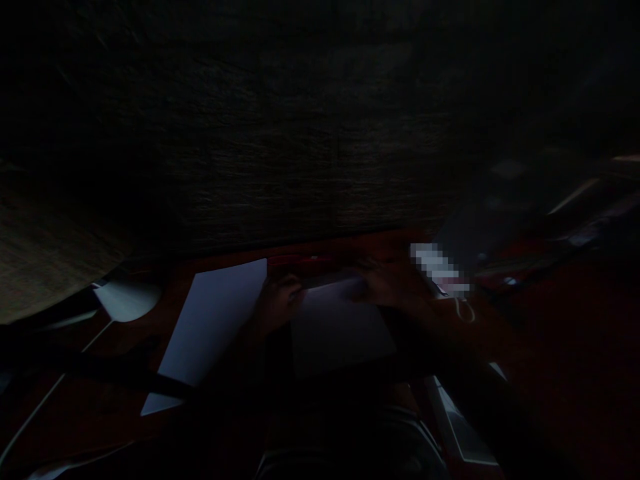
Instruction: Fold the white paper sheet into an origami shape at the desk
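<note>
The view is very dark, and my hands are blurred. A pale sheet of paper (343, 337) lies in front of me between my hands, its upper edge brighter than the rest. At its upper left corner my left hand (283, 295) is closed, fingers curled at the edge. My right hand (380, 283) reaches in from the other side and touches the upper right corner; darkness and blur hide how its fingers are set. Left of these, a larger white sheet (215, 323) lies slanted on the reddish-brown table (265, 252), partly behind my left forearm.
A rounded white object (127, 300) with a white cable (50, 393) stands at the left. On the right are a pixelated pale object (440, 270) with a small loop (465, 310) and a flat light-edged item (465, 433) lower down. A dark textured wall (310, 153) rises behind the table.
</note>
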A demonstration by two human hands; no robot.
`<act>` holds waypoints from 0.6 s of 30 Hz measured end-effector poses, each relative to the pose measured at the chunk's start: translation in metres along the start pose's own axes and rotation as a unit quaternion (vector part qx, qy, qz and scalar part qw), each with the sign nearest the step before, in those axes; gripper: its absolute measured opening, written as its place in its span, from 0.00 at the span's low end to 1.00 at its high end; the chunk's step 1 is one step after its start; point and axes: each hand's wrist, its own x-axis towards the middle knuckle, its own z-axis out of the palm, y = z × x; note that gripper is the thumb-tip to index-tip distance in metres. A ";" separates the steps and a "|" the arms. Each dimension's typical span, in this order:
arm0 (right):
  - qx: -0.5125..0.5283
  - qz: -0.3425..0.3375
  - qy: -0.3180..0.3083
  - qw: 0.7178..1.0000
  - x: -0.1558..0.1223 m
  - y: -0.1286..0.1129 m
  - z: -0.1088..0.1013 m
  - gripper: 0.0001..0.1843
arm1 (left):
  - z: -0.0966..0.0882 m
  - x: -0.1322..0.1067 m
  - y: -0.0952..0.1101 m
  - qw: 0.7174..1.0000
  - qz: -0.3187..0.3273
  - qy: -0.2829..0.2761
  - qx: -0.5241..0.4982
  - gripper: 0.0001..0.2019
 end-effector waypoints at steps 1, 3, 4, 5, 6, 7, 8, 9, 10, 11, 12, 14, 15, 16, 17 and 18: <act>0.011 0.008 -0.001 1.000 0.000 0.000 0.000 0.30 | -0.001 0.001 0.001 1.000 -0.013 0.008 0.000 0.14; 0.048 0.052 0.000 0.997 0.001 -0.001 0.000 0.18 | -0.001 0.002 0.002 0.998 -0.046 0.038 -0.018 0.16; 0.077 0.082 0.007 0.994 0.001 -0.001 0.000 0.16 | 0.000 0.003 0.002 0.995 -0.064 0.063 -0.039 0.16; 0.112 0.110 0.023 0.987 0.002 -0.001 0.001 0.16 | 0.001 0.003 0.001 0.990 -0.082 0.096 -0.067 0.14; 0.154 0.135 0.049 0.978 0.002 -0.001 0.001 0.18 | 0.003 0.003 0.001 0.981 -0.100 0.134 -0.102 0.12; 0.199 0.155 0.083 0.964 0.003 -0.001 0.001 0.19 | 0.004 0.004 -0.001 0.968 -0.118 0.173 -0.140 0.11; 0.247 0.173 0.119 0.946 0.003 -0.001 0.000 0.20 | 0.006 0.004 -0.002 0.952 -0.137 0.208 -0.179 0.14; 0.292 0.192 0.154 0.924 0.004 -0.001 0.000 0.22 | 0.008 0.004 -0.003 0.935 -0.155 0.235 -0.217 0.20; 0.333 0.213 0.184 0.900 0.004 -0.002 -0.001 0.23 | 0.009 0.005 -0.005 0.918 -0.172 0.249 -0.255 0.25; 0.367 0.235 0.207 0.876 0.005 -0.002 -0.002 0.25 | 0.010 0.005 -0.006 0.903 -0.189 0.247 -0.295 0.29; 0.397 0.253 0.224 0.853 0.005 -0.002 -0.003 0.26 | 0.010 0.005 -0.006 0.891 -0.204 0.228 -0.335 0.30; 0.445 0.279 0.248 0.814 0.005 -0.002 -0.005 0.27 | 0.008 0.005 -0.006 0.867 -0.235 0.158 -0.410 0.26; 0.466 0.287 0.260 0.796 0.005 -0.002 -0.005 0.27 | 0.007 0.004 -0.005 0.855 -0.247 0.120 -0.441 0.25; 0.484 0.294 0.271 0.779 0.005 -0.002 -0.006 0.27 | 0.005 0.004 -0.004 0.843 -0.257 0.089 -0.463 0.24; 0.500 0.300 0.281 0.763 0.005 -0.001 -0.007 0.27 | 0.002 0.004 -0.003 0.834 -0.265 0.069 -0.480 0.23; 0.514 0.305 0.290 0.747 0.005 -0.001 -0.008 0.27 | 0.000 0.003 -0.002 0.826 -0.271 0.060 -0.490 0.23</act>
